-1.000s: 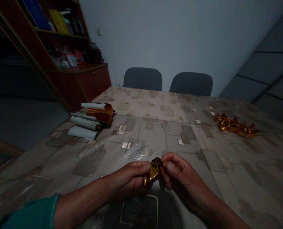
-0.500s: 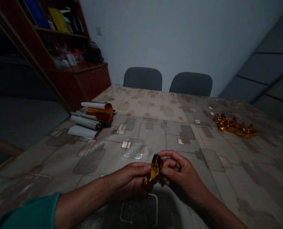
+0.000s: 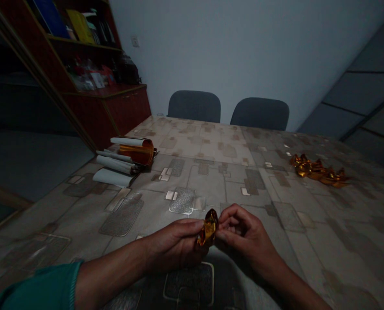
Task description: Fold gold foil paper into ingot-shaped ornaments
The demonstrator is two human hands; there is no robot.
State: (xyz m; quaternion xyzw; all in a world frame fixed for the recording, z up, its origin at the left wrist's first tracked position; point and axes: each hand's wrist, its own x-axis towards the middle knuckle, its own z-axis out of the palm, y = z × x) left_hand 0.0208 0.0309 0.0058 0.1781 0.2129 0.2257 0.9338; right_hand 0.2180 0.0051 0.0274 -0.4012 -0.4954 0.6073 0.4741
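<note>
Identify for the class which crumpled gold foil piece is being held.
The crumpled gold foil piece pinched between the left hand and right hand; the other gold foil pieces lie heaped on the patterned tabletop.

Head camera looks forward, down at both hands (image 3: 174,247) (image 3: 246,234).

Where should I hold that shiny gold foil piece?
Probably pinch the crumpled gold foil piece by its edges, coming from both sides, like the left hand and right hand: it is small and narrow, so fingertips fit better than a whole fist.
</note>
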